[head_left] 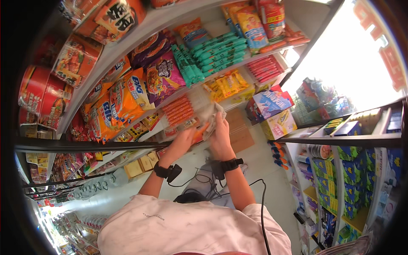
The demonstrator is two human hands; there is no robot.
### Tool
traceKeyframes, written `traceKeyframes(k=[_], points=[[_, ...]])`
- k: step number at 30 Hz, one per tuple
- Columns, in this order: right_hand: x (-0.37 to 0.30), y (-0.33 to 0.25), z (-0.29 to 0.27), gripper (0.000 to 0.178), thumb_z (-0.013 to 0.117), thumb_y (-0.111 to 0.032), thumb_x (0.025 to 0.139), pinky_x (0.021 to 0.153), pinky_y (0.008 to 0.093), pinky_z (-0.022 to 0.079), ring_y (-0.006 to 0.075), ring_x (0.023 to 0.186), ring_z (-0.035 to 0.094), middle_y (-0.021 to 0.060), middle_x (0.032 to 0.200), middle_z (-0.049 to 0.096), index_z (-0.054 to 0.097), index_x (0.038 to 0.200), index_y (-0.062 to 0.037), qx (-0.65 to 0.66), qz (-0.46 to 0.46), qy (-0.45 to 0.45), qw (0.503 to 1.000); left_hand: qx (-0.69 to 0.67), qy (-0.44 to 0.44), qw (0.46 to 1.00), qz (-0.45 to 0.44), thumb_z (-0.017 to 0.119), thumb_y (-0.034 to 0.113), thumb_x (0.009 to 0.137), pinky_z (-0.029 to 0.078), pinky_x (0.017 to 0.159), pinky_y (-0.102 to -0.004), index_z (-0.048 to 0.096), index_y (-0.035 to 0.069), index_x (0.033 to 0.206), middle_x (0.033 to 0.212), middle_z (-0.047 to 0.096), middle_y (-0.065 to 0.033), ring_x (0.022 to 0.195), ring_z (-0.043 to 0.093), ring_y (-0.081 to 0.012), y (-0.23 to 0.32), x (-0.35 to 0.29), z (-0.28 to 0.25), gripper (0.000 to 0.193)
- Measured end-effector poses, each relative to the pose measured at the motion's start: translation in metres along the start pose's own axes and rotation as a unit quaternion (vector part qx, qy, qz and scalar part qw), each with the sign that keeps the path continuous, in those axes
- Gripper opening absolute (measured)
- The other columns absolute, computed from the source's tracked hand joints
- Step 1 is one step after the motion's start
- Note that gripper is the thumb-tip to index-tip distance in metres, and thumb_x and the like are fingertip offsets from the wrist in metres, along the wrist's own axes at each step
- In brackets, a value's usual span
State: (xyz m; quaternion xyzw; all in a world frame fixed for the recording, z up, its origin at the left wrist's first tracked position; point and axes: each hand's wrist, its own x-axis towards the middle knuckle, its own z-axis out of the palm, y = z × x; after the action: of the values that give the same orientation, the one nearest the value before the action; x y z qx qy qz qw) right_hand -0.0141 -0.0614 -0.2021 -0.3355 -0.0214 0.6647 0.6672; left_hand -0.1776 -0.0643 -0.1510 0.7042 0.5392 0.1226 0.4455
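Note:
Both my hands are out in front of a snack shelf, close together. My right hand (pixel 220 132) is closed on a crumpled pale grey cloth (pixel 219 109), which shows above the fingers and toward the left hand. From my left hand (pixel 183 141) sticks a slim orange-red stick-shaped packet (pixel 199 133), blurred, its tip close to the cloth. A row of similar orange-red sticks (pixel 177 111) lies in a clear tray just beyond the left hand. Right of that tray are yellow packets (pixel 227 86) in a box.
Upper shelf: orange snack bags (pixel 127 95), a purple bag (pixel 163 76), stacked teal packets (pixel 219 53). Red instant-noodle tubs (pixel 44 95) stand far left. Boxed goods (pixel 272 104) and a bright window are at right. A brown carton (pixel 240 131) sits below my hands. Cables (pixel 208 182) hang from my wrist straps.

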Motion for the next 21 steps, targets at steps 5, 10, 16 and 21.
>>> traceKeyframes(k=[5, 10, 16, 21], points=[[-0.069, -0.098, 0.008, 0.024, 0.046, -0.030, 0.105, 0.069, 0.0277, 0.044, 0.0103, 0.066, 0.048, -0.0022, 0.077, 0.050, 0.054, 0.101, -0.0070, 0.121, 0.003, -0.107, 0.987, -0.207, -0.139, 0.968, -0.015, 0.042, 0.029, 0.108, 0.043, 0.064, -0.0242, 0.059, -0.002, 0.102, 0.077, 0.053, -0.0026, 0.074, 0.049, -0.0084, 0.100, -0.038, 0.027, 0.035], [-0.149, -0.186, 0.021, 0.008, 0.046, -0.014, 0.099, 0.066, 0.0257, 0.032, 0.0083, 0.062, 0.034, -0.0042, 0.071, 0.034, 0.048, 0.093, -0.0084, 0.275, -0.090, -0.307, 0.907, -0.368, -0.338, 0.866, 0.007, 0.033, 0.033, 0.109, 0.025, 0.054, -0.0205, 0.061, 0.001, 0.108, 0.069, 0.041, 0.0060, 0.057, 0.029, -0.0044, 0.190, -0.071, 0.030, 0.043], [-0.218, -0.240, 0.021, 0.027, 0.038, -0.027, 0.108, 0.072, 0.0320, 0.040, 0.0125, 0.067, 0.038, 0.0000, 0.075, 0.041, 0.049, 0.101, -0.0034, 0.075, -0.330, -0.177, 0.924, -0.316, -0.116, 0.934, 0.120, 0.052, 0.024, 0.103, 0.036, 0.057, -0.0219, 0.062, 0.002, 0.109, 0.065, 0.047, 0.0027, 0.058, 0.043, -0.0065, 0.258, -0.123, 0.068, 0.025], [-0.242, -0.244, 0.047, 0.031, 0.042, -0.035, 0.107, 0.067, 0.0280, 0.043, 0.0116, 0.070, 0.047, 0.0013, 0.080, 0.050, 0.051, 0.100, -0.0058, 0.049, -0.377, -0.133, 0.915, -0.054, -0.038, 0.961, 0.268, 0.061, 0.021, 0.097, 0.045, 0.066, -0.0302, 0.060, 0.000, 0.113, 0.077, 0.059, -0.0170, 0.069, 0.054, -0.0138, 0.268, -0.148, 0.055, 0.026]])
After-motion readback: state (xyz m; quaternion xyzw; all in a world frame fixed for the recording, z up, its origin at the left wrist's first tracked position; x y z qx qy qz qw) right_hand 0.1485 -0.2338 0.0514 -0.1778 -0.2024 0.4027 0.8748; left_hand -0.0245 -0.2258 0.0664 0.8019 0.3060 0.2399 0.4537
